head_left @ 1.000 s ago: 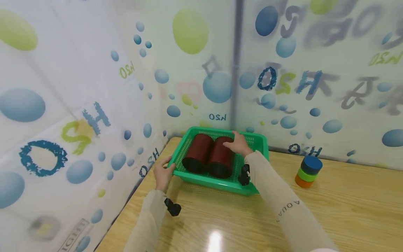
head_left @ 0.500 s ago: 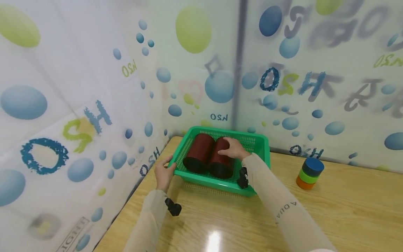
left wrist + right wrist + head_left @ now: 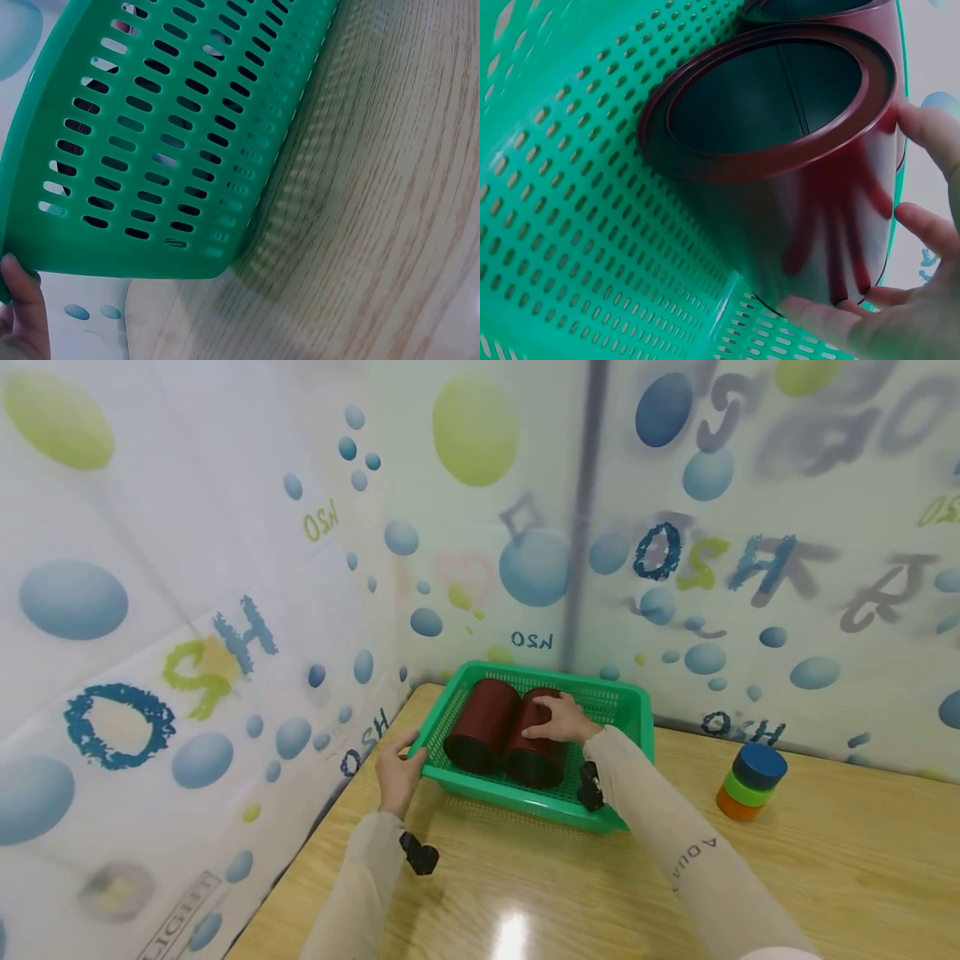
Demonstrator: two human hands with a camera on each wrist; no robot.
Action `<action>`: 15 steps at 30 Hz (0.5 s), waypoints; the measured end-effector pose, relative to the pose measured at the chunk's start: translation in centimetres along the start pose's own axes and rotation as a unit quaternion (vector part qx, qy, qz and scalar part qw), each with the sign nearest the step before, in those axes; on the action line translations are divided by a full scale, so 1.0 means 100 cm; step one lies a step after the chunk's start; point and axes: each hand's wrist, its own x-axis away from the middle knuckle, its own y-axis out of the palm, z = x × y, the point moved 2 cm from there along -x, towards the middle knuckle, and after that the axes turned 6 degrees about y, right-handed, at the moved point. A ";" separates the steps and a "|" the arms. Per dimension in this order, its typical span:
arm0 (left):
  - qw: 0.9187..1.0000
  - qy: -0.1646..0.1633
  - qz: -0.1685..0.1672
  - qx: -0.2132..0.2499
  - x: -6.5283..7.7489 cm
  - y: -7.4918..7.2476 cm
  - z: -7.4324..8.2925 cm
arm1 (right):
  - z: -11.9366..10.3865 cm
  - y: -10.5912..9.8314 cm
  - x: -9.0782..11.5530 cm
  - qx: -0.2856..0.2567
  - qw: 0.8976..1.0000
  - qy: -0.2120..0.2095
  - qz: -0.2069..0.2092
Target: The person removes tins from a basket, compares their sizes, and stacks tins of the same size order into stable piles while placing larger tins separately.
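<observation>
Two dark red, open-ended metal canisters lie on their sides, side by side, in a green perforated plastic basket [image 3: 525,810]. My left hand [image 3: 397,774] grips the basket's left rim near its front corner; in the left wrist view, a thumb [image 3: 28,300] shows at the rim. Over the right canister [image 3: 534,764] my right hand [image 3: 566,720] is spread, thumb and fingers bent around its curved side. The right wrist view shows fingertips against that canister's wall [image 3: 817,217]. The left canister [image 3: 480,727] lies beside it, untouched by either hand.
To the right of the basket, a stack of blue, green and orange round pieces [image 3: 752,781] stands on the wooden table [image 3: 600,902]. Patterned sheet walls [image 3: 480,510] close off the left and the back.
My right hand has come from the right canister's far right side over onto it, its fingers settling around it. My left hand stays on the rim. The head view has turned slightly left.
</observation>
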 end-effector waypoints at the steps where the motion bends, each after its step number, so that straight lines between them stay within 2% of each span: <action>1: 1.000 0.003 0.000 -0.001 0.000 0.000 0.000 | 0.000 0.000 0.001 0.003 1.000 0.000 -0.005; 9: 1.000 0.013 0.001 0.005 0.001 0.000 -0.001 | 0.002 -0.001 0.001 0.013 1.000 -0.010 -0.022; 15: 1.000 0.002 -0.003 0.007 0.001 0.000 -0.001 | 0.002 -0.006 0.004 0.033 0.999 -0.024 -0.034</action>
